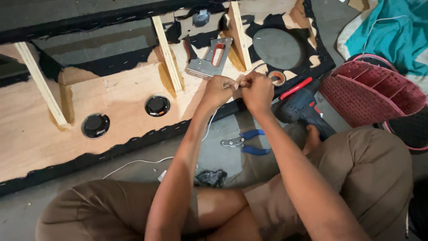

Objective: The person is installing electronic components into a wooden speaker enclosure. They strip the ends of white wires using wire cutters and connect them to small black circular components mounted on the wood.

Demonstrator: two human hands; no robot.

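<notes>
your left hand [219, 89] and right hand [255, 90] pinch the thin white wire [209, 127] shut between fingertips, above the plywood panel [116, 89]. you seem mid-twist; next needs steady tension, i judge.

Person in brown shorts, plain fabric, creased at both thighs (no pockets or seams clearly visible). Forearms bare, no sleeves in view. Left hand [218, 89] and right hand [257, 90] bare: no gloves, rings, watch or wristbands. One foot bare, no shoe.
</notes>
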